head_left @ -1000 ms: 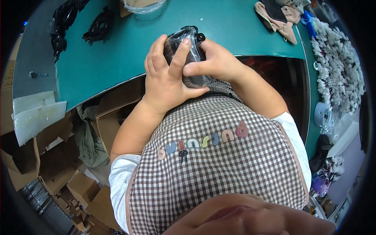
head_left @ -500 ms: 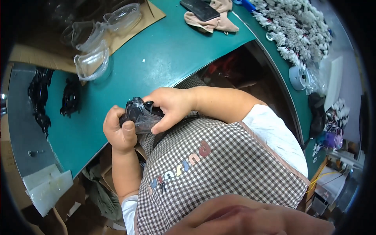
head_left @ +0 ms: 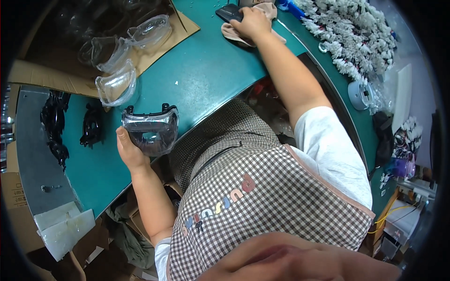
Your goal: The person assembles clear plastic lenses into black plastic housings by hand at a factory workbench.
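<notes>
My left hand (head_left: pixel 131 151) grips a curved clear plastic cover (head_left: pixel 164 145) by its left side, thumb upright along the edge. A dark strip with two black tabs runs along the top of the cover, which hangs by the table's near edge. Stretched to the far side of the table, my right hand (head_left: pixel 255 22) closes over the black phone (head_left: pixel 227 13), its thumb and fingers on opposite sides. Under that hand lies a beige cloth (head_left: pixel 238 37); part of the phone and cloth is hidden.
A cardboard box (head_left: pixel 51 78) at the far left holds several clear covers (head_left: pixel 115 86). Black shiny parts (head_left: pixel 92 124) lie left on the green table (head_left: pixel 187 61). At the right is a heap of white connectors and wires (head_left: pixel 349 40), with a tape roll (head_left: pixel 360 95) beside it.
My right hand has let go of the clear cover and reached far out to the phone and cloth. The cover, now only in my left hand, has turned its broad face upward. The phone has shifted slightly left.
</notes>
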Demonstrator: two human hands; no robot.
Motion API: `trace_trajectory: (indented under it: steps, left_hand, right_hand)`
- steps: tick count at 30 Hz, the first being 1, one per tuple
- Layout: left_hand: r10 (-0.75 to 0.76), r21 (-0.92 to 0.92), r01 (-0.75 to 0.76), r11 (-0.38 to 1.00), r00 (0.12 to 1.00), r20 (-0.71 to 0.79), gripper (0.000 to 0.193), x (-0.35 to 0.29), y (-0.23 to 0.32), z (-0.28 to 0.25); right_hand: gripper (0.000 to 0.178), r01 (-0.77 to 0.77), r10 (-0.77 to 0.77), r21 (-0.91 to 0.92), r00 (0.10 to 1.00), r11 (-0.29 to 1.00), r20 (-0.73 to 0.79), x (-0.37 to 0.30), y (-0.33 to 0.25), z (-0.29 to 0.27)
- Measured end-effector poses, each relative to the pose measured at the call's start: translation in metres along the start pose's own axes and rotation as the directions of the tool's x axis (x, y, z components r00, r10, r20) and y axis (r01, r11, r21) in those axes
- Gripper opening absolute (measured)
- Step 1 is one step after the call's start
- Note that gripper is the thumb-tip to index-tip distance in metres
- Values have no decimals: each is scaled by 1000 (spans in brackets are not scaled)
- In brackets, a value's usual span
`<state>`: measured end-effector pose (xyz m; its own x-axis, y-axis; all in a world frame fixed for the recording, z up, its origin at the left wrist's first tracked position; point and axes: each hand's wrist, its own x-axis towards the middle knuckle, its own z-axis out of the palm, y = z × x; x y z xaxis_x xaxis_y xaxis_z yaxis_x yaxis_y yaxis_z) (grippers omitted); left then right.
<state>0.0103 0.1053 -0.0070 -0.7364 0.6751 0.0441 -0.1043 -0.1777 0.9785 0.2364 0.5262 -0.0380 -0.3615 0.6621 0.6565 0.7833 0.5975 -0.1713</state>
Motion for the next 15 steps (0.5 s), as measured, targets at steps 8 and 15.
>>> trace_trajectory:
  steps: [8,15]
  left_hand:
    - [-31,-21,30,999,999,-41,59,3,2,6]
    - [-49,-49,46,998,997,-64,60,3,-1,4]
  right_hand:
    - [60,-96,108,-51,910,994,400,18,-4,-4]
    - [57,-67,69,-15,976,998,208,0,1,-20]
